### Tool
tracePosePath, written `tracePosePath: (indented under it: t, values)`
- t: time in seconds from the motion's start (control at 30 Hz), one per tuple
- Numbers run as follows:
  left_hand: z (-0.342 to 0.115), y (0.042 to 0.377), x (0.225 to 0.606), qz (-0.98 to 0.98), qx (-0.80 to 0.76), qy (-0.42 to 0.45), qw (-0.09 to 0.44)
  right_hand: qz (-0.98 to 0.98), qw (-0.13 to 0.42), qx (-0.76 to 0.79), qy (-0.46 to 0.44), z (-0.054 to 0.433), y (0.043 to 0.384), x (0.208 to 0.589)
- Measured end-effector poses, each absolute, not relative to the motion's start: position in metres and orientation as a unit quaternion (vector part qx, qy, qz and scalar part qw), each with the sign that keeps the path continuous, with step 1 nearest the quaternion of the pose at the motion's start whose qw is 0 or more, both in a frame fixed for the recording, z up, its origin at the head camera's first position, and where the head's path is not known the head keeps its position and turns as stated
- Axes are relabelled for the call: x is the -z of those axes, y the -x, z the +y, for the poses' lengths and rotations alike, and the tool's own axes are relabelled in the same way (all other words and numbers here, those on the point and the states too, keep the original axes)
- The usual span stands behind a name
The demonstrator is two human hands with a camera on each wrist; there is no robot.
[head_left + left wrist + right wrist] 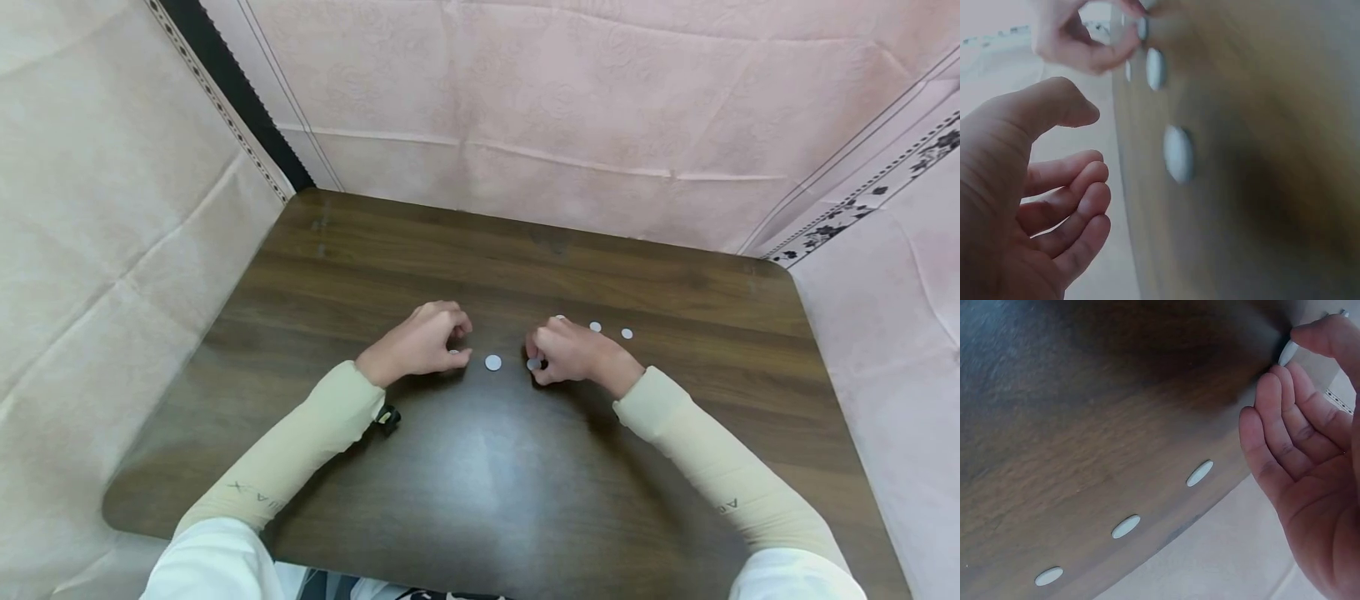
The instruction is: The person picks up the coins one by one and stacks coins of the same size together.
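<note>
Small round white discs lie spread across the brown wooden table (480, 500). In the head view my right hand (573, 352) has its thumb and fingers around one white disc (533, 364), pinching it by the edge at the tabletop. The right wrist view shows that same disc (1288, 352) between thumb and fingertips. My left hand (423, 340) hovers above the table with nothing in it, fingers loosely bent and thumb apart. A disc (453, 352) shows partly beneath its fingers, and another disc (492, 362) lies between the two hands.
Beyond my right hand sits a row of further discs, among them one (595, 327) and another (627, 333); a third is partly hidden by the knuckles. Pale cloth (562, 108) hangs behind the table's far edge and along both sides.
</note>
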State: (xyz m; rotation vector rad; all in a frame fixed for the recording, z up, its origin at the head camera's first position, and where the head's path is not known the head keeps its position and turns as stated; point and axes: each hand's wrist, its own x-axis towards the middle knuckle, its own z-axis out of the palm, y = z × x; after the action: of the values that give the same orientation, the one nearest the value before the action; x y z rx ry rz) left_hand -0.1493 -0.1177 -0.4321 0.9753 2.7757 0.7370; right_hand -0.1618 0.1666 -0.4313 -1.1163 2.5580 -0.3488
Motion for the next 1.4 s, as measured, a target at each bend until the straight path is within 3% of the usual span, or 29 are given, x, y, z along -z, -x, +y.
tracePosePath:
  t: [0.3,0.53,1.4]
  values:
    - [-0.067,0.154,0.428,0.893,-0.221,-0.384,0.083,0.896,0.168,0.129,0.392,0.168,0.162,0.433]
    - [-0.044,0.153,0.437,0.891,-0.231,-0.374,0.113,0.892,0.164,0.15,0.394,0.167,0.16,0.432]
    - [-0.016,0.15,0.453,0.899,-0.237,-0.346,0.123,0.915,0.152,0.201,0.316,0.175,0.151,0.434]
